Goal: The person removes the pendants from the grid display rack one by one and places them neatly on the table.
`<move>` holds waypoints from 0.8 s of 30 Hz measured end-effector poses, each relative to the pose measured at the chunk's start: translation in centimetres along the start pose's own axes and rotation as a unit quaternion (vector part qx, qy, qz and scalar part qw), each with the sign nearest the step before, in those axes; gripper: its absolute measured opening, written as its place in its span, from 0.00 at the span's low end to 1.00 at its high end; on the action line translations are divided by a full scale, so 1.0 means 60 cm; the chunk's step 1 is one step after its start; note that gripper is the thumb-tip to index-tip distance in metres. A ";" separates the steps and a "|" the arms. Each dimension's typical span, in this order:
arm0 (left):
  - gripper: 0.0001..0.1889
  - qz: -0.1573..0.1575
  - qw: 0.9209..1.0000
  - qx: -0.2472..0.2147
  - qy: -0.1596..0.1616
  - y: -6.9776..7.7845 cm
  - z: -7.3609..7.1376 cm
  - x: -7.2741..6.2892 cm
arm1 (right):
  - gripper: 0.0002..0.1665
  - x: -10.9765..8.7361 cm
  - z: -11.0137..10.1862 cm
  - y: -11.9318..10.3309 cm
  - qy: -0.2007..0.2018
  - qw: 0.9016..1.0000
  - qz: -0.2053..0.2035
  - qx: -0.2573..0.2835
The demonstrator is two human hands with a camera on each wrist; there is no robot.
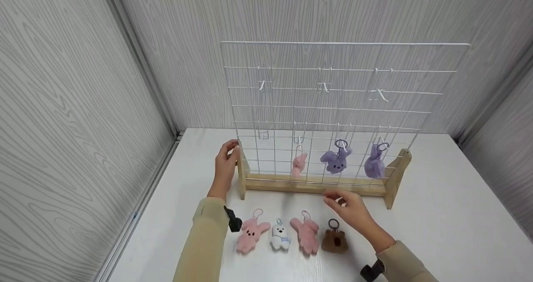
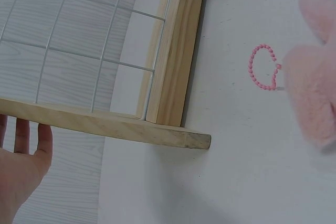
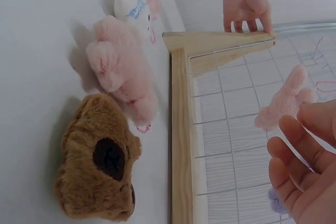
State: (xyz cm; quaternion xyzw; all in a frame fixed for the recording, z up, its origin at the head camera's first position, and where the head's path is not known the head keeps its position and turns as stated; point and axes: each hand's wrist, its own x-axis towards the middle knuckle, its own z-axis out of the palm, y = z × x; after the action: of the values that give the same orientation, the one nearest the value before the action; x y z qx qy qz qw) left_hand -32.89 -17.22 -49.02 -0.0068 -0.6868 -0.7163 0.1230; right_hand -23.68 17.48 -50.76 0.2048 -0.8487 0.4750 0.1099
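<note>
My left hand [image 1: 226, 165] holds the upper end of the left wooden side piece [image 2: 131, 131] of a white wire grid rack [image 1: 345, 43], with the fingertips behind the wood. Bent loosely and holding nothing, my right hand [image 1: 349, 207] hovers before the base bar, above a brown plush bear keychain [image 1: 334, 242]. To the left of that bear lie a pink plush keychain [image 1: 308, 235], a white plush bear [image 1: 280, 237] and a pink plush bunny [image 1: 250, 237]. Lower hooks carry a small pink plush [image 1: 298, 165], a purple plush bunny [image 1: 335, 162] and another purple plush [image 1: 374, 165].
Upper hooks on the grid, such as the left one [image 1: 262, 85], carry nothing. The wooden base bar [image 1: 312, 187] runs between the two side pieces on a white table [image 1: 179, 215]. Wood-grained panels [image 1: 166, 57] stand at the back and sides.
</note>
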 end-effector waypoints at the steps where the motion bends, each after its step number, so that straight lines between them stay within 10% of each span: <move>1: 0.18 0.002 1.000 0.005 0.000 0.000 0.000 -0.001 | 0.06 0.002 0.000 -0.003 0.005 1.000 -0.007 0.000; 11: 0.19 -0.007 1.000 0.004 -0.004 0.013 0.002 -0.008 | 0.13 0.021 -0.001 -0.062 0.042 0.996 -0.077 0.029; 17: 0.19 -0.008 1.000 0.010 -0.016 0.049 0.006 -0.028 | 0.14 0.037 0.003 -0.052 0.033 0.996 -0.058 0.054; 24: 0.19 -0.014 1.000 -0.002 -0.010 0.030 0.002 -0.015 | 0.14 0.055 -0.003 -0.111 0.040 0.995 -0.051 0.077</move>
State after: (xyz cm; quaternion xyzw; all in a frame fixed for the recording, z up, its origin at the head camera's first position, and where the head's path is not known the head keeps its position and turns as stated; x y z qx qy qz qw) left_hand -31.72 -17.01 -47.43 -0.0044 -0.6865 -0.7194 0.1061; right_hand -23.61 13.76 -44.36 0.2360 -0.7930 0.5407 0.1520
